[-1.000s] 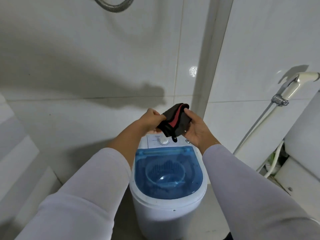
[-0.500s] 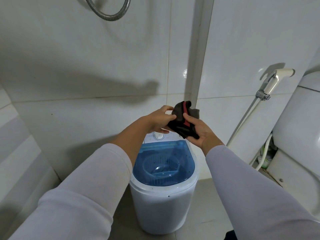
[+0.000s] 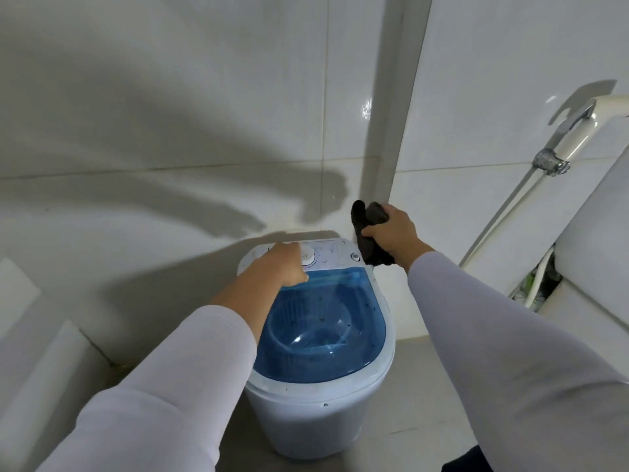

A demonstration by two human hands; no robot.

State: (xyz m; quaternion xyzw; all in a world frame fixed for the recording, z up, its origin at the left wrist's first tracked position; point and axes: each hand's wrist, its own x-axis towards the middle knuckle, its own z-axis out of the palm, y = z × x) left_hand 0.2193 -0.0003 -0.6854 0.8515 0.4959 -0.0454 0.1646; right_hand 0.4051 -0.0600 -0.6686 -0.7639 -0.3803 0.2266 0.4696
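Note:
A small white washing machine (image 3: 316, 407) stands on the floor against the tiled wall, its translucent blue lid (image 3: 354, 301) down over the tub. My left hand (image 3: 277, 267) rests on the white control panel just left of the round dial (image 3: 308, 259), with the thumb at the lid's rear edge. My right hand (image 3: 393, 233) grips a bunched dark cloth (image 3: 366, 229) above the machine's back right corner, close to the wall.
A white toilet (image 3: 599, 267) stands at the right. A bidet sprayer (image 3: 575, 131) hangs on the wall beside it, its hose running down behind the toilet. White tiled walls meet in a corner behind the machine. A low white ledge (image 3: 51, 362) sits at the left.
My left hand let go of the cloth and dropped onto the control panel by the dial. My right hand kept the cloth and carried it right, toward the wall corner.

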